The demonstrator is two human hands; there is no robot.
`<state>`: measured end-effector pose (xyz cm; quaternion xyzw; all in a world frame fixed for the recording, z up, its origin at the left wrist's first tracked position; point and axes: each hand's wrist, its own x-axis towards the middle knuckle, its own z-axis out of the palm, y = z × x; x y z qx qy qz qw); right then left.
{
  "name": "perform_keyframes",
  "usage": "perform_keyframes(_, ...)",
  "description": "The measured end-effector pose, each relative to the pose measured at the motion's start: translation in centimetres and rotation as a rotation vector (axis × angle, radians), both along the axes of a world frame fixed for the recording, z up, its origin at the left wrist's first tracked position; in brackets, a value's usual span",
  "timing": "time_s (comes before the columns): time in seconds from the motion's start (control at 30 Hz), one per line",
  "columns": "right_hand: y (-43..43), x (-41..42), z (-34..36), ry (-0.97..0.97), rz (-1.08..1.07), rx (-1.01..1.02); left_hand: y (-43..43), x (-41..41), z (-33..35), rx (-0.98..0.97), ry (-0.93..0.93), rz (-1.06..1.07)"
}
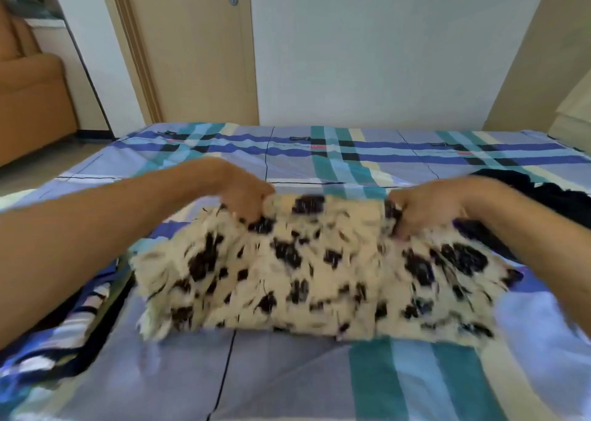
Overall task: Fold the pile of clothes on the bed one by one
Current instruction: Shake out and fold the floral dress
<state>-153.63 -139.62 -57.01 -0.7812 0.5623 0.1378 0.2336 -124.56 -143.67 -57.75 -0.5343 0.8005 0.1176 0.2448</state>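
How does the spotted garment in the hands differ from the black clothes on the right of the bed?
The spotted garment is cream with dark blotches; the black clothes are plain dark. Left hand and right hand grip the spotted garment; neither holds the black clothes. Both lie on the bed.

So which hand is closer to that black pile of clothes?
Right. The right hand grips the spotted garment just beside the black pile; the left hand grips it farther away, across the garment.
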Motion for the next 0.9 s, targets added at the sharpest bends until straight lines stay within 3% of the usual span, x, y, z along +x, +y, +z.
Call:
perform_keyframes(0.13, -6.8, 0.0, -1.0, 0.063, -0.172, -0.481, -3.8, -0.7, 1.5, -0.536, 0.017, 0.066)
perform_keyframes(0.17, -7.1, 0.3, -2.2, 0.074, -0.204, -0.561, -4.1, -0.7, -0.1, -0.584, 0.039, 0.092)
perform_keyframes(0.23, -6.4, 1.1, -5.8, -0.034, -0.204, -0.585, -3.2, -1.0, -5.0, -0.5, 0.14, 0.098)
perform_keyframes(0.3, -5.2, 1.8, -11.1, -0.156, -0.127, -0.473, -2.0, -1.0, -10.6, -0.392, 0.255, 0.063)
perform_keyframes(0.4, -2.9, 1.2, -19.4, -0.099, -0.09, -0.335, 0.7, 1.2, -19.0, -0.319, 0.283, 0.136)
perform_keyframes(0.47, -2.0, -0.4, -23.1, -0.128, -0.139, -0.345, 1.8, 3.8, -22.5, -0.356, 0.385, 0.244)
perform_keyframes(0.53, -1.9, -1.9, -24.1, -0.094, -0.166, -0.416, 1.9, 6.1, -23.4, -0.398, 0.487, 0.325)
perform_keyframes(0.73, -0.5, -5.1, -22.7, 0.043, -0.384, -0.417, 2.0, 6.8, -22.2, -0.476, 0.424, 0.342)
perform_keyframes(0.8, 0.8, -4.8, -21.4, 0.068, -0.458, -0.384, 2.7, 5.0, -20.9, -0.546, 0.452, 0.218)
perform_keyframes(0.9, 3.2, -2.9, -18.0, 0.03, -0.477, -0.54, 4.2, 1.2, -18.6, -0.491, 0.531, -0.14)
